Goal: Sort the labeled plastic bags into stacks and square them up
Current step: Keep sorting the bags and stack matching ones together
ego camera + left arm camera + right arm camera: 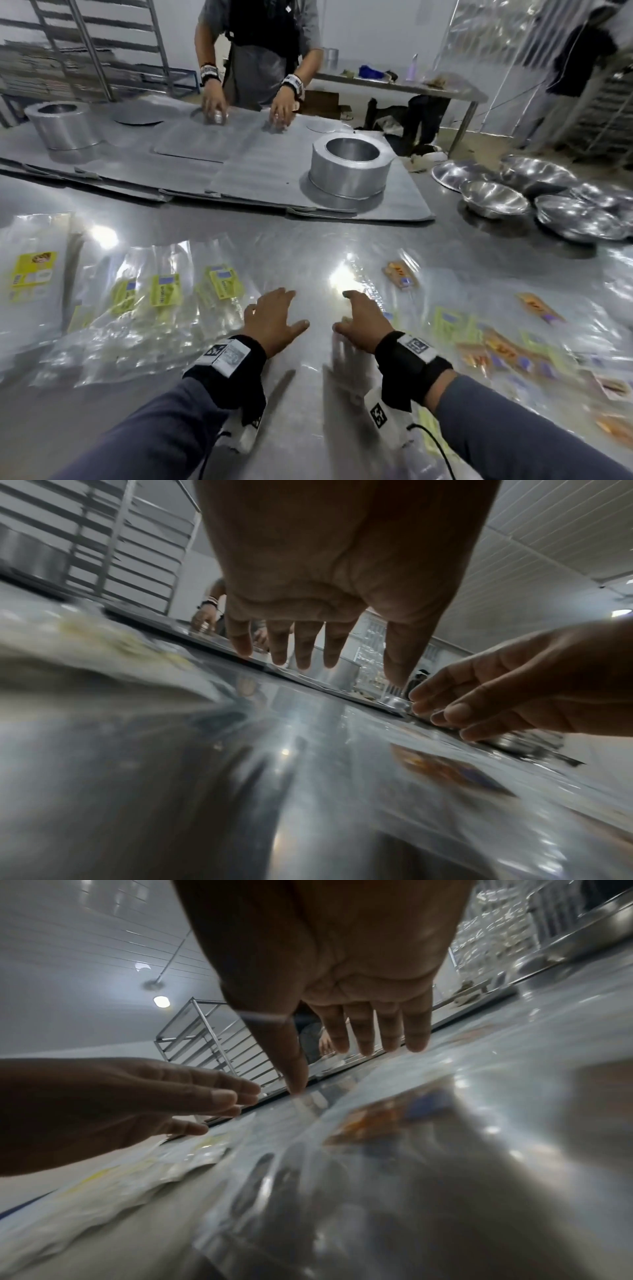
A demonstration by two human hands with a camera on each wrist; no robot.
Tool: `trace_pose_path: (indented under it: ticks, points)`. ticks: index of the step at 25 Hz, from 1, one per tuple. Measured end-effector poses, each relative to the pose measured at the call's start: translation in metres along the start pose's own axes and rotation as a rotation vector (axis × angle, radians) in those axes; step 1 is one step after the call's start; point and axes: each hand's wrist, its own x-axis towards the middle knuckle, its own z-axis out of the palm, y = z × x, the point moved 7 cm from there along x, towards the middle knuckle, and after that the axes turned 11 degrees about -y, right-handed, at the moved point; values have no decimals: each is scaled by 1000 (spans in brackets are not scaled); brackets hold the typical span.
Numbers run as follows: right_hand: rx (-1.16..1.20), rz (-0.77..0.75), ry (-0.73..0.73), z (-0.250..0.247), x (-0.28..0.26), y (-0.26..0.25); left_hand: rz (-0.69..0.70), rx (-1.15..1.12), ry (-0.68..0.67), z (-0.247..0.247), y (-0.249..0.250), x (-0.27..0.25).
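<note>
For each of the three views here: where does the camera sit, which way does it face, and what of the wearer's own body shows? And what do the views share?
Head: worn on the head, facing forward and down at the steel table; both forearms, left hand and right hand show.
Left wrist: under the left wrist, facing along the open palm; the right hand enters at right.
Right wrist: under the right wrist, facing along its palm; the left hand enters at left.
Shared: both wrist views show both hands and a second person across the table.

bags [164, 291] left, hands [274, 322] between, bags right
</note>
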Motion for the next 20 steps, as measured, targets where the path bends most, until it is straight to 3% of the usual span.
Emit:
trace_pose_path:
  ticks: [3, 8, 12, 20]
  points:
    - [-89, 64, 12, -19, -36, 64, 92, 17, -59, 30, 58, 5]
    - [-223, 176, -10, -42, -89, 150, 78, 64, -134, 65, 108, 11]
    - [-282, 263, -42, -47, -102, 196, -118, 82, -160, 73, 100, 19]
    - [-287, 228, -85, -48, -77, 223, -422, 34, -116, 54, 76, 22]
